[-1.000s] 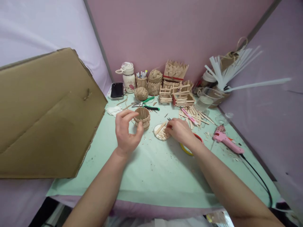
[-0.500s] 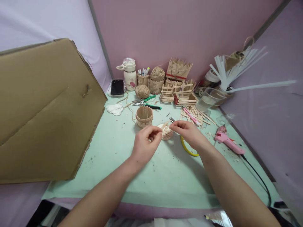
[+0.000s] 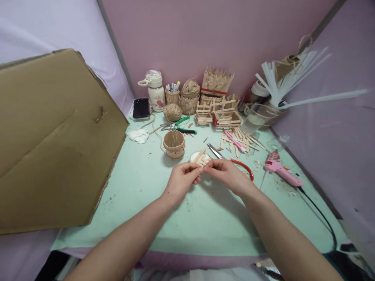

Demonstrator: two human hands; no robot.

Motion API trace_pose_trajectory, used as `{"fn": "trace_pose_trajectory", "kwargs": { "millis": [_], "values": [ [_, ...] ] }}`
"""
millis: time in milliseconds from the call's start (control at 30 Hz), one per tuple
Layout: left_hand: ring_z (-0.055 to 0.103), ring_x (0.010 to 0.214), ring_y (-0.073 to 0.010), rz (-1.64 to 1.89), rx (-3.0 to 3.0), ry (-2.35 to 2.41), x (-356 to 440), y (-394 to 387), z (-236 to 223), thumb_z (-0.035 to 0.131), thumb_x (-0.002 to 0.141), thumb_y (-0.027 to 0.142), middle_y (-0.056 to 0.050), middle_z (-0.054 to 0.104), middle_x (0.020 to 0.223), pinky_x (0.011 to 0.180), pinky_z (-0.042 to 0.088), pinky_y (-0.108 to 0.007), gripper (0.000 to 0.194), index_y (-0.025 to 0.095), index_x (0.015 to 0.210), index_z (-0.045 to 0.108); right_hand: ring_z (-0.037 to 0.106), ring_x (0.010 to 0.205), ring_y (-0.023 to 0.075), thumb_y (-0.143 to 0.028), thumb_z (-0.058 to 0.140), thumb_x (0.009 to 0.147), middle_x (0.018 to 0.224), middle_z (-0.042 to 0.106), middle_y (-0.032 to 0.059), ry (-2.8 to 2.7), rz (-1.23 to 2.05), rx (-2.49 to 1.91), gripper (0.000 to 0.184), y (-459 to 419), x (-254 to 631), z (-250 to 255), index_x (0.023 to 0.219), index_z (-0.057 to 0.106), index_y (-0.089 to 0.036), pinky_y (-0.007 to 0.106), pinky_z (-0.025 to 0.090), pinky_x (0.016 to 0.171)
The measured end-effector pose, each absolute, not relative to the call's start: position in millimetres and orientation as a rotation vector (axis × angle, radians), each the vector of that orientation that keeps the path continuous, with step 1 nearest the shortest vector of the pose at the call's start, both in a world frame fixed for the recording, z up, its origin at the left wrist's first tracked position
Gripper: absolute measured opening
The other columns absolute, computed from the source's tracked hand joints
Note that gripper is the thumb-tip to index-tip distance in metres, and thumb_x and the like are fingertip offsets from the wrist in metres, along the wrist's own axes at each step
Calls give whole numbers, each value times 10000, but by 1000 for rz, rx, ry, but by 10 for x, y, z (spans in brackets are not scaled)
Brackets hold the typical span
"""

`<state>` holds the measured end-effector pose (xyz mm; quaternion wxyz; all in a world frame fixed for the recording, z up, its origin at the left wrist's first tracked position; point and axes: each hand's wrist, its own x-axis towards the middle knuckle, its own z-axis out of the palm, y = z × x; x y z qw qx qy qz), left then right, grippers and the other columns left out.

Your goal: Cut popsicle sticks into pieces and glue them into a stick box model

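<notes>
My left hand and my right hand meet over the table's middle with thumbs and forefingers pinched together. Whatever sits between the fingertips is too small to make out. Just behind the fingertips is a small round dish of cut wood pieces, with a longer wooden stick lying across it. Scissors with a red handle lie beyond my right hand, which partly covers them. To the left of the dish stands a small round basket covered in wood pieces.
Green-handled pruning shears, a twine ball and a bottle stand or lie behind. Loose wooden sticks and a pink glue gun are on the right. Large cardboard fills the left. A plastic cup stands back right.
My hands have come together at the fingertips. The scissors, earlier at my right hand with a yellow handle loop showing, now lie on the table. The view has shifted slightly.
</notes>
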<state>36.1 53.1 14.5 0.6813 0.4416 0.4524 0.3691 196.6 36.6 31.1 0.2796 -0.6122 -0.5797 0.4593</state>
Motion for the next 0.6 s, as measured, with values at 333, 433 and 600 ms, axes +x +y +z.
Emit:
{"fn": "trace_pose_trajectory", "kwargs": {
  "millis": [333,433,600],
  "values": [
    [512,555,-71,621,1077,1062,242,651,295,678,658,344,-23,612,703,529,413,-194,228,135,735,629,544,785,171,-224,533,799,820,628,37,-1975,315,-1822,134,711,2302,333,760,658,-199,277,351,696],
    [522,560,-79,615,1092,1036,284,668,228,672,671,341,-25,607,669,547,427,-204,225,129,736,636,533,803,179,-190,525,805,815,626,49,-2120,219,-1855,162,808,2181,260,774,684,-200,285,319,692],
    [534,565,-82,608,1018,1038,257,640,106,662,690,331,-38,625,675,557,447,-209,217,122,747,649,491,808,187,-185,495,830,839,617,59,-2218,60,-1955,208,847,2017,132,765,691,-208,303,260,669]
  ]
}}
